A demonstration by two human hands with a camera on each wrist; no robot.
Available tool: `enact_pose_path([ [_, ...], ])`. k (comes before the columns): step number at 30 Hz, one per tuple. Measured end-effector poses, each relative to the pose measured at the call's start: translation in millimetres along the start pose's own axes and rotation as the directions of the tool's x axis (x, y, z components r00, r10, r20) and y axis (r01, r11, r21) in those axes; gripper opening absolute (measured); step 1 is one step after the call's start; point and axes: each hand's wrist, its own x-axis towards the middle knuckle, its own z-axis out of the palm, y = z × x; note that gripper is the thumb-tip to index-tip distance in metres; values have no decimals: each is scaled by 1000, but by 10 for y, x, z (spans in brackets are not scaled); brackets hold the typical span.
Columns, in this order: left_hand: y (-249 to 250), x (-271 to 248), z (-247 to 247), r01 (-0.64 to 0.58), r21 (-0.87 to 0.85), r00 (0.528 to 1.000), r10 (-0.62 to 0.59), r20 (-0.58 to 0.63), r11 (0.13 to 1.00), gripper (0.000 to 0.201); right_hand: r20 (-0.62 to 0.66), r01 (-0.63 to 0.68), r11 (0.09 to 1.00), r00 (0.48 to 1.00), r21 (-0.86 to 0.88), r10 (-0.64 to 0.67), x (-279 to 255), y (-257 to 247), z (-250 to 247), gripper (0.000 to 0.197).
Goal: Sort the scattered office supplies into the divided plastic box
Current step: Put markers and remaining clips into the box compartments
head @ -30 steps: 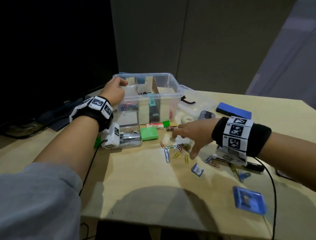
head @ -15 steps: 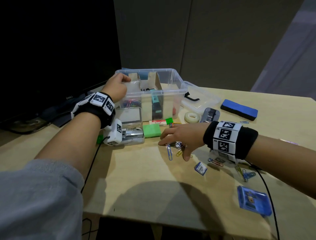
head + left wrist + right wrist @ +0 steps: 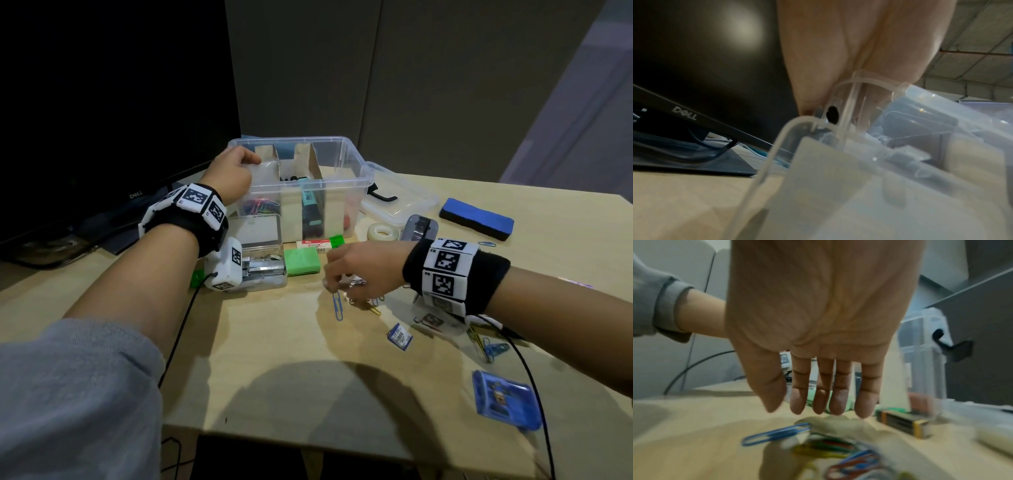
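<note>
The clear divided box stands at the back of the table, with cardboard dividers. Coloured paper clips lie in its left compartment and a highlighter in the middle one. My left hand grips the box's left rim; in the left wrist view its fingers curl over the rim. My right hand hovers palm down over a loose pile of paper clips, with a blue clip at the pile's left. The fingers point straight down and hold nothing above the clips.
A green box, a clear staples case, a white eraser, a battery and a tape roll lie before the box. The lid and a blue board eraser are at the right. A blue case and binder clips lie near the front right. A monitor stands left.
My right hand has moved left over the paper clip pile and its fingers now point down at it. My left hand has stayed on the box rim.
</note>
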Motion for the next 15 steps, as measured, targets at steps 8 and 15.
enact_pose_path([
  [8,-1,-14,-14,4,-8,1000,-4,15,1000,42,66,113,993,992,-34,-111,121,-207,84,10],
  [15,-14,-8,-24,-2,-12,1000,2,24,1000,43,107,-50,997,993,-56,56,-22,18,-89,12],
])
